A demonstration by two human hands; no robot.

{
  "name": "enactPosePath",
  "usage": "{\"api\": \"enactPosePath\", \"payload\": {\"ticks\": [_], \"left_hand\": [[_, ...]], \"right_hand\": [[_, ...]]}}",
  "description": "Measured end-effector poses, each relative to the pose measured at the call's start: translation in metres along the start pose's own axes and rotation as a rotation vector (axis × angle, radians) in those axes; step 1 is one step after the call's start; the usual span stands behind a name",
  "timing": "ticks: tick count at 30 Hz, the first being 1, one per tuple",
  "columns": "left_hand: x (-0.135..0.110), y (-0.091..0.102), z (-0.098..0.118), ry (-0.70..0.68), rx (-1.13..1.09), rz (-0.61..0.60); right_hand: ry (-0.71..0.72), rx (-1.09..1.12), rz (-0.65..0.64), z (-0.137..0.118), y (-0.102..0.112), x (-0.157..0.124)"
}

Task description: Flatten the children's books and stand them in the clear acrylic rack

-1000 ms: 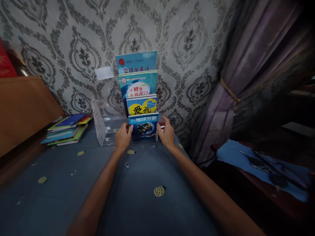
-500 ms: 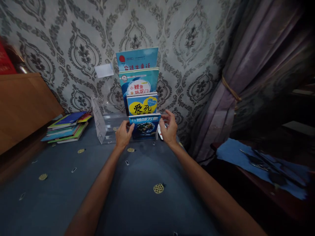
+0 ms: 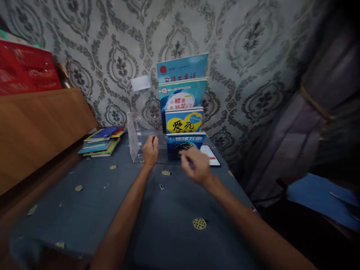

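Note:
A clear acrylic stand [image 3: 134, 144] against the wall holds tiered books: a light blue one [image 3: 182, 67] on top, a teal one [image 3: 182, 93], a blue and yellow one [image 3: 184, 122] and, lowest, a blue earth book [image 3: 188, 139]. My left hand [image 3: 150, 150] rests with curled fingers against the stand's front, just left of the lowest book. My right hand [image 3: 197, 167] hovers in front of that book, blurred by motion, with nothing seen in it.
A phone [image 3: 210, 154] lies on the blue-grey tablecloth [image 3: 168, 221] right of the stand. A stack of thin books [image 3: 101, 141] lies at the left. A wooden panel [image 3: 42, 123] with a red crate [image 3: 25, 71] stands left; a curtain [image 3: 323, 112] and a blue cloth [image 3: 323, 195] lie right.
Both hands have come off the lowest book. The left moved to the stand's front, the right drew back toward me. The view has swung left, uncovering the phone.

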State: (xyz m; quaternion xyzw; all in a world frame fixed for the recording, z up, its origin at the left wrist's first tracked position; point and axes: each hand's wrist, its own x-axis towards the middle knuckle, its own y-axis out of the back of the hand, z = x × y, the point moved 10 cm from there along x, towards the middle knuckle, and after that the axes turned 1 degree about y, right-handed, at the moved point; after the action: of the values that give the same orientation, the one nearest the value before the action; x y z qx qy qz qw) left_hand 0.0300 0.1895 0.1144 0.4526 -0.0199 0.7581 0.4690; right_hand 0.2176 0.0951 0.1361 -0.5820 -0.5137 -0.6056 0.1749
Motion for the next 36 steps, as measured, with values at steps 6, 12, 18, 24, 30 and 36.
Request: {"api": "enactPosePath", "payload": {"ticks": [6, 12, 18, 24, 30, 36], "left_hand": [[0.019, 0.065, -0.064, 0.118, 0.145, 0.163], [0.047, 0.143, -0.139, 0.258, 0.587, 0.237], [0.07, 0.147, -0.195, 0.228, 0.883, -0.05], [0.08, 0.135, -0.232, 0.276, 1.07, -0.3], [0.071, 0.127, -0.215, 0.187, 1.126, -0.313], [0.071, 0.14, -0.209, 0.153, 1.218, -0.273]], "right_hand": [[0.216, 0.095, -0.57, -0.068, -0.114, -0.069], [0.126, 0.146, -0.694, -0.064, -0.131, -0.088], [0.094, 0.192, -0.698, -0.059, -0.131, -0.086], [0.065, 0.201, -0.747, -0.055, -0.136, -0.089], [0.06, 0.218, -0.736, -0.054, -0.136, -0.09], [0.066, 0.225, -0.741, -0.056, -0.135, -0.088]]}}
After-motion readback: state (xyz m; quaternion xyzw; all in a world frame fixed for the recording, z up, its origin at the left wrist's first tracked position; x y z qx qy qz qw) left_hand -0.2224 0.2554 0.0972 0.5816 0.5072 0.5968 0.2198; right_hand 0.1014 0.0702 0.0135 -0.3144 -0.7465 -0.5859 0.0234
